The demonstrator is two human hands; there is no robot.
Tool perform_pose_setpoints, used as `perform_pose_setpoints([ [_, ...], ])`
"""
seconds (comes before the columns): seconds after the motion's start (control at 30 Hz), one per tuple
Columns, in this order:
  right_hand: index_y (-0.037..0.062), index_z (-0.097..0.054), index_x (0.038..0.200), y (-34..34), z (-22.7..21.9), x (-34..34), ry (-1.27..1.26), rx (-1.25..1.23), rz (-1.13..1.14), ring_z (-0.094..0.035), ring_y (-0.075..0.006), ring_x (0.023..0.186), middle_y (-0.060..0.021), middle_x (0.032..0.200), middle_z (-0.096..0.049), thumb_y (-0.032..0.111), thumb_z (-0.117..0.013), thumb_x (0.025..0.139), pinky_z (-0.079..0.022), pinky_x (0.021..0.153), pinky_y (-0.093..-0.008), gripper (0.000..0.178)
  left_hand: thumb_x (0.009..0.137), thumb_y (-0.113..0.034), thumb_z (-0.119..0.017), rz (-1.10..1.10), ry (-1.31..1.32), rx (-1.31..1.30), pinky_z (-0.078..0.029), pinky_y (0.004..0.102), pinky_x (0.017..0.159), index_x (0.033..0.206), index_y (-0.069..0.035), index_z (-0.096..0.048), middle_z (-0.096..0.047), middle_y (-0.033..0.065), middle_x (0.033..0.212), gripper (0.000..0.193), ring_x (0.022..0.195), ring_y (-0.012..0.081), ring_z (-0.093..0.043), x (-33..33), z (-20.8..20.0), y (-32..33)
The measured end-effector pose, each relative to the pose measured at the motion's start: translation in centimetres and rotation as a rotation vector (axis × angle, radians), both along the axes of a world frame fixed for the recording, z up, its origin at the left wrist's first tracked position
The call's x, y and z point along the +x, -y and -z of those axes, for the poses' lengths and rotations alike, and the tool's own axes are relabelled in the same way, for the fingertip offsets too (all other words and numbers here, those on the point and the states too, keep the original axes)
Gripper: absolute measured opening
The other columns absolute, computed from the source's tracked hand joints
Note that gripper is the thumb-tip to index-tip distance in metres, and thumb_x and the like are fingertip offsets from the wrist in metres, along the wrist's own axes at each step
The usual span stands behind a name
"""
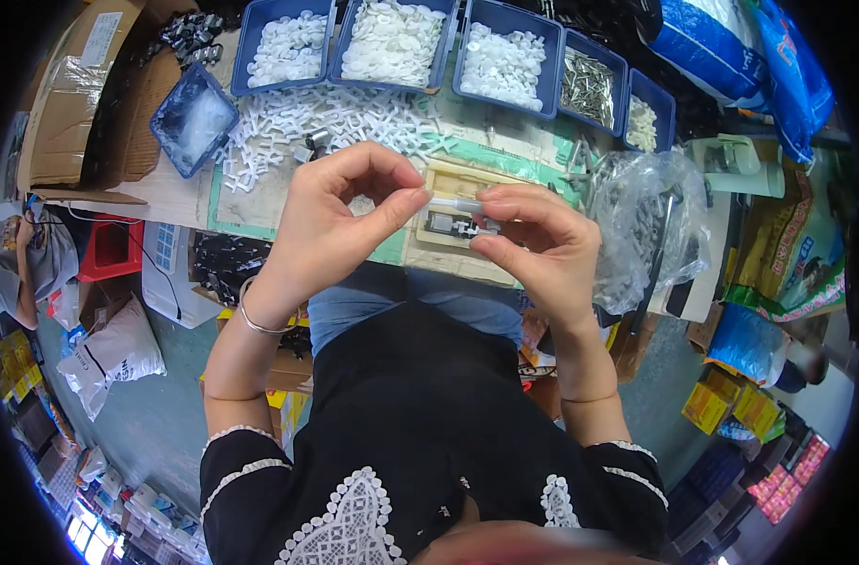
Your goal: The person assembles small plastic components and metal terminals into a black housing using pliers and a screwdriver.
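Observation:
Over the near edge of the workbench, both my hands meet at a small translucent white tube-like part (456, 203). My left hand (349, 212) pinches its thin left end between thumb and forefinger. The fingertips of my right hand (547, 234) close round its other end. Just below the tube, a small white and black fitting (453, 224) shows by my right thumb; whether it is joined to the tube I cannot tell. Under my fingers lies a shallow cream-coloured tray (436, 181). A pile of white plastic pieces (330, 122) is spread beyond my left hand.
Blue bins stand along the back: several hold white parts (392, 45), one holds metal pins (587, 87). A tilted blue bin (194, 121) and a cardboard box (72, 94) are at left. A clear plastic bag (646, 226) bulges at right. Another person (29, 259) is far left.

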State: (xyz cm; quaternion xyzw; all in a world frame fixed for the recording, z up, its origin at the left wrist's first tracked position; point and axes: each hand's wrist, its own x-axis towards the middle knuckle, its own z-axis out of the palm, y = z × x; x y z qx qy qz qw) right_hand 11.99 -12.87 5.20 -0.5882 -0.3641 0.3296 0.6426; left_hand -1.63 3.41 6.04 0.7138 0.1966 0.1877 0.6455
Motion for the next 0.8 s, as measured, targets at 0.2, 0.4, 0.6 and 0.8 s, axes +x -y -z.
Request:
perform_pose_setpoints([
  [0.2, -0.0017, -0.066, 0.095, -0.21, -0.07, 0.13, 0.056, -0.041, -0.020, -0.062, -0.0174, 0.095, -0.0124, 0.103, -0.063, -0.003, -0.073, 0.071, -0.054, 0.080, -0.0277, 0.025, 0.081, -0.007, -0.067, 0.022, -0.072, -0.173, -0.046, 0.0210, 0.068, 0.085, 0.000, -0.061, -0.062, 0.0010, 0.080, 0.011, 0.073, 0.0056, -0.055, -0.04, 0.27, -0.29],
  [0.4, -0.0022, -0.066, 0.095, -0.27, 0.25, 0.07, -0.122, -0.066, -0.106, -0.062, -0.0178, 0.094, -0.0130, 0.102, -0.063, -0.004, -0.072, 0.071, -0.054, 0.080, -0.0283, 0.024, 0.081, -0.007, -0.067, 0.078, -0.082, -0.260, -0.046, 0.0214, 0.068, 0.087, 0.000, -0.061, -0.062, 0.0013, 0.081, 0.011, 0.073, 0.0059, -0.056, 0.11, 0.25, -0.03],
  [0.6, -0.0025, -0.066, 0.094, -0.47, 0.36, 0.05, 0.019, -0.032, -0.081, -0.062, -0.0178, 0.095, -0.0135, 0.103, -0.062, -0.004, -0.071, 0.072, -0.053, 0.081, -0.0284, 0.024, 0.080, -0.004, -0.067, 0.103, -0.104, -0.169, -0.046, 0.0212, 0.072, 0.089, -0.001, -0.060, -0.061, 0.0019, 0.084, 0.012, 0.079, 0.0066, -0.057, 0.38, -0.11, 0.14],
  [0.8, -0.0023, -0.066, 0.094, -0.33, 0.37, 0.07, 0.036, -0.054, -0.059, -0.062, -0.0178, 0.095, -0.0135, 0.103, -0.062, -0.004, -0.072, 0.072, -0.053, 0.081, -0.0286, 0.023, 0.081, -0.008, -0.067, 0.083, -0.091, -0.214, -0.046, 0.0221, 0.069, 0.088, 0.001, -0.062, -0.062, 0.0014, 0.081, 0.012, 0.075, 0.0064, -0.057, 0.31, 0.50, 0.25],
])
